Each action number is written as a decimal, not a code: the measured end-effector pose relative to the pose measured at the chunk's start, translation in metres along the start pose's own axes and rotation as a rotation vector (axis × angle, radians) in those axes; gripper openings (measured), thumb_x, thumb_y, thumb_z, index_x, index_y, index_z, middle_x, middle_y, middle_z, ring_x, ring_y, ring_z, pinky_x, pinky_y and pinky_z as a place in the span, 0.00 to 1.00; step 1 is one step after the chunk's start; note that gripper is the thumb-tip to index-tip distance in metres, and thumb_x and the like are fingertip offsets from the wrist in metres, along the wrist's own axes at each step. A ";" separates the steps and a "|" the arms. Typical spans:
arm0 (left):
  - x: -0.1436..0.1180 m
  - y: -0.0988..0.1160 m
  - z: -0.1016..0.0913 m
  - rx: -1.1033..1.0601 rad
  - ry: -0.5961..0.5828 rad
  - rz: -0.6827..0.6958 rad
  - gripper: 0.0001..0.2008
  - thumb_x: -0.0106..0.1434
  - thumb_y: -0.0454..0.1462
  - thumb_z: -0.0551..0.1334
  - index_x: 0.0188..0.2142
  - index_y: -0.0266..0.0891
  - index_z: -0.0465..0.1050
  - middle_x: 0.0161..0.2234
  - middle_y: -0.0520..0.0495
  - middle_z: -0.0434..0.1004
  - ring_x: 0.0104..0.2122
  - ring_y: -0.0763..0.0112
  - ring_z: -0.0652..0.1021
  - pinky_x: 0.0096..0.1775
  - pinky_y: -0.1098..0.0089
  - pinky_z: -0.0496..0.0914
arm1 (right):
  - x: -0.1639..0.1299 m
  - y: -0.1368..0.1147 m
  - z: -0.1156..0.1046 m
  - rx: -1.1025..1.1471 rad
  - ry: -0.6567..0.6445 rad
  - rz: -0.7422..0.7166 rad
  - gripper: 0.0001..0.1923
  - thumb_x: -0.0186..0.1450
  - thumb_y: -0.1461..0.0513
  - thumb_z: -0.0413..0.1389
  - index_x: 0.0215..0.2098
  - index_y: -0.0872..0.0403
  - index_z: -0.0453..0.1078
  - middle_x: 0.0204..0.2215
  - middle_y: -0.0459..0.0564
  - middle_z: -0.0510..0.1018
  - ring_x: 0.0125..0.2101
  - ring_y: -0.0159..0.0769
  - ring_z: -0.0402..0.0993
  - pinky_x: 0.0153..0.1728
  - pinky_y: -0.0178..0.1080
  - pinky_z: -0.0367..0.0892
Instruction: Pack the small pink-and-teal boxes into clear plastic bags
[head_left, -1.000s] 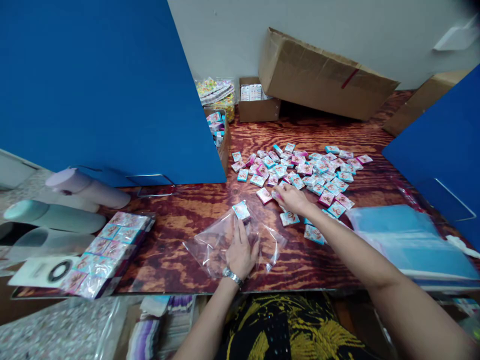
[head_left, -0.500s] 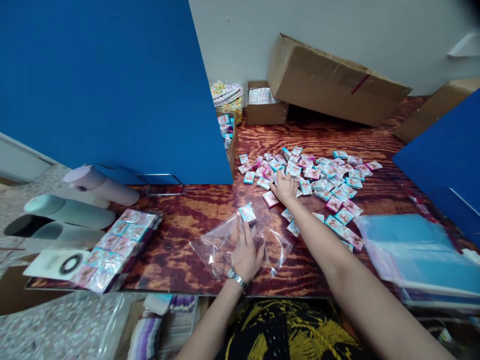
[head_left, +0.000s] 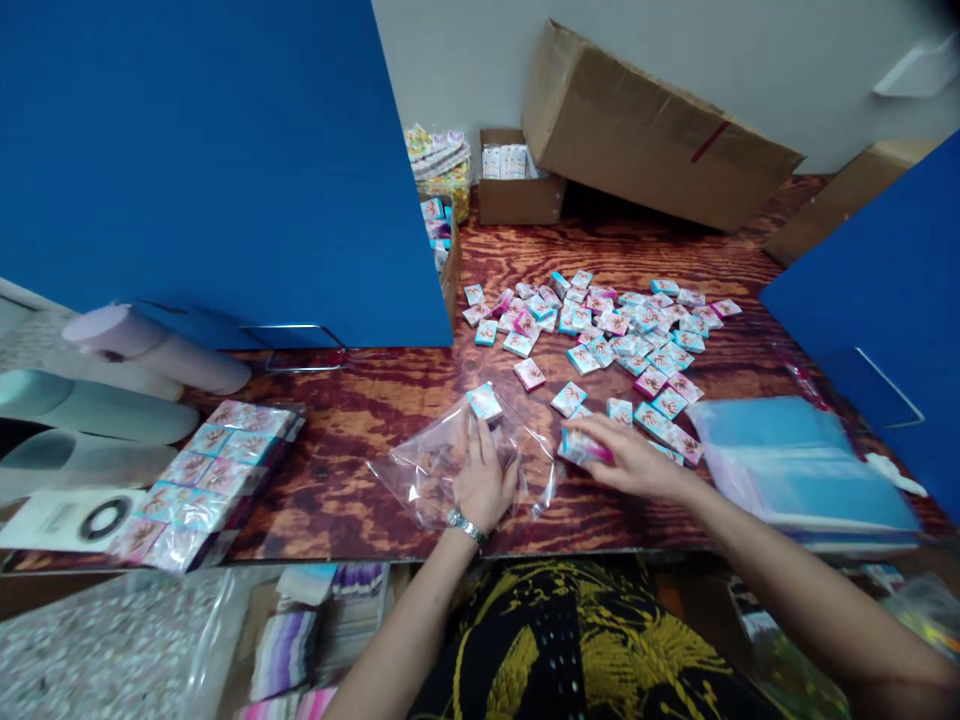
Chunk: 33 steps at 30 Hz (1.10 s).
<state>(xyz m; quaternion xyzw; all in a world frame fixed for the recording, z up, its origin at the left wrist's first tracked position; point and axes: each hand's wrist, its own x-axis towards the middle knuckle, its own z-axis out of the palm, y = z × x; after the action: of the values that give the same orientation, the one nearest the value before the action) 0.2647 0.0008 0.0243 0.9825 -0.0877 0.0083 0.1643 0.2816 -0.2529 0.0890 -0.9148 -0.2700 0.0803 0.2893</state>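
My left hand lies on a clear plastic bag on the table, fingers stretched out and thumb apart. Its fingertips touch a small light-blue and white box at the bag's far end. Whether that box is fully inside the bag I cannot tell. To the right, my right hand grips small boxes with blue and pink edges, slightly blurred. Beyond both hands spreads a pile of similar small boxes, with a lone pink-edged box nearer me.
A wrapped pack of boxes lies left, beside bottles. Flat plastic bags are stacked at right. Blue panels flank the wooden table. Cardboard boxes stand at the back.
My right hand has come back from the pile towards me and now holds small boxes. My left hand stays on the bag. The whole view has shifted slightly.
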 end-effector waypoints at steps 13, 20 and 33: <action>0.002 0.005 0.000 -0.005 -0.039 -0.021 0.44 0.66 0.49 0.52 0.67 0.30 0.23 0.66 0.26 0.43 0.55 0.48 0.70 0.40 0.62 0.73 | -0.063 -0.005 0.055 -0.195 0.281 0.146 0.29 0.68 0.58 0.49 0.66 0.48 0.50 0.52 0.56 0.67 0.51 0.43 0.66 0.52 0.46 0.66; 0.002 0.001 0.001 -0.005 -0.011 0.004 0.44 0.67 0.49 0.51 0.66 0.31 0.22 0.66 0.25 0.43 0.53 0.49 0.72 0.37 0.63 0.74 | -0.063 -0.002 0.065 -0.319 0.245 0.145 0.28 0.68 0.56 0.50 0.65 0.49 0.55 0.55 0.58 0.68 0.52 0.46 0.67 0.50 0.48 0.68; 0.003 0.000 0.002 0.033 0.039 0.022 0.44 0.67 0.49 0.51 0.66 0.31 0.20 0.66 0.24 0.45 0.54 0.49 0.71 0.33 0.64 0.74 | -0.069 0.001 0.063 -0.290 0.352 0.025 0.30 0.68 0.59 0.51 0.66 0.49 0.51 0.61 0.58 0.62 0.57 0.46 0.64 0.53 0.50 0.67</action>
<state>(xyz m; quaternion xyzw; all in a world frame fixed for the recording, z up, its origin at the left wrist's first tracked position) 0.2676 0.0001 0.0226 0.9837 -0.0953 0.0308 0.1496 0.2054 -0.2603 0.0362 -0.9501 -0.2126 -0.1168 0.1963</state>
